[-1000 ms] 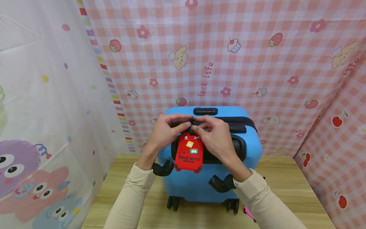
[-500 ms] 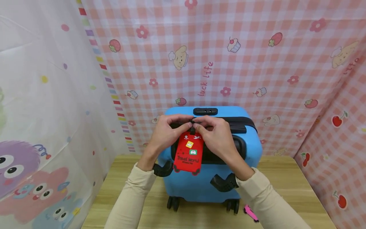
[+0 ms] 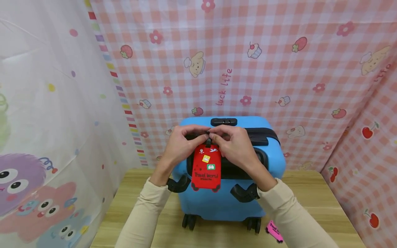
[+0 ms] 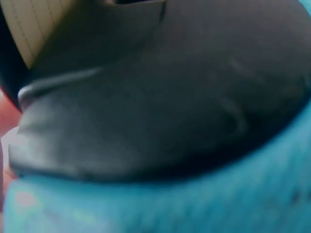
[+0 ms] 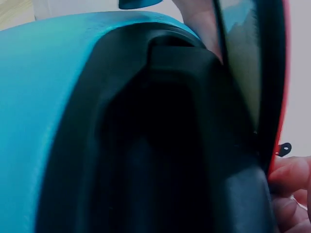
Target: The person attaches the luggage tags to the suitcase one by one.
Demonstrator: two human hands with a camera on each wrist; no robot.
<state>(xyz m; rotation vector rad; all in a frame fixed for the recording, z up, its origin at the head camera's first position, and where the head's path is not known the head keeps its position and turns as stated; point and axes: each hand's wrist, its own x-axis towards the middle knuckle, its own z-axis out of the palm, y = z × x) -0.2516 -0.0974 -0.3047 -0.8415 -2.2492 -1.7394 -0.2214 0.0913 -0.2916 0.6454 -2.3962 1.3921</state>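
Hanging straighter than a second ago, the red luggage tag (image 3: 206, 177) is nearly upright, and the right sleeve (image 3: 288, 203) has slid outward, showing more of the pink luggage tag (image 3: 274, 231). Left hand (image 3: 181, 143) and right hand (image 3: 237, 144) meet at the red tag's short black strap (image 3: 209, 142), each pinching it between thumb and bent fingers, with fingertips close together; whether the strap is fastened or loops round anything cannot be told. The red tag, printed "Travel World", dangles below them in front of the blue suitcase (image 3: 217, 203). Behind the hands runs its black top handle (image 3: 260, 132), with a black combination lock (image 3: 224, 122) farther back. The suitcase stands on its wheels (image 3: 189, 221) on a wooden table (image 3: 170, 224); the pink tag lies near its right front wheel. Pink checked cloth (image 3: 263, 79) hangs behind.
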